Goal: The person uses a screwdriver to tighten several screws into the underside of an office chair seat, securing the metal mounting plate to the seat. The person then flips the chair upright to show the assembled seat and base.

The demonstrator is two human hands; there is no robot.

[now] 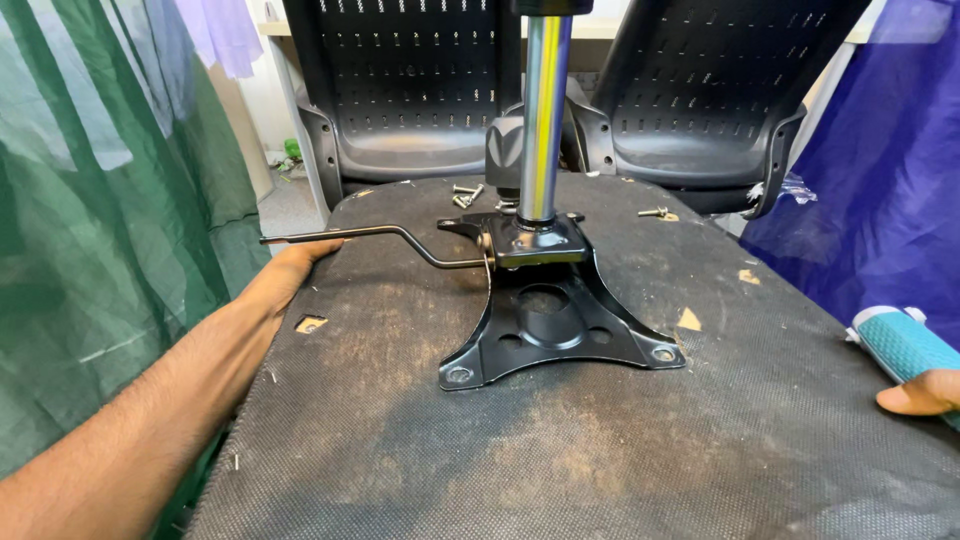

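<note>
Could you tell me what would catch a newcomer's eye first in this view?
Most striking is the shiny metal column rising from the black mounting plate at the middle of the upturned seat base. The left hand grips the seat's left edge under the bent lever; the right hand holds a teal-handled tool at far right.

The right hand (922, 392) and its teal tool handle (905, 345) are cut off by the frame edge.

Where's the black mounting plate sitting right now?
In the head view the black mounting plate lies near the middle of the upturned seat base, under the chrome column, with its lever rod reaching toward the left hand.
</note>
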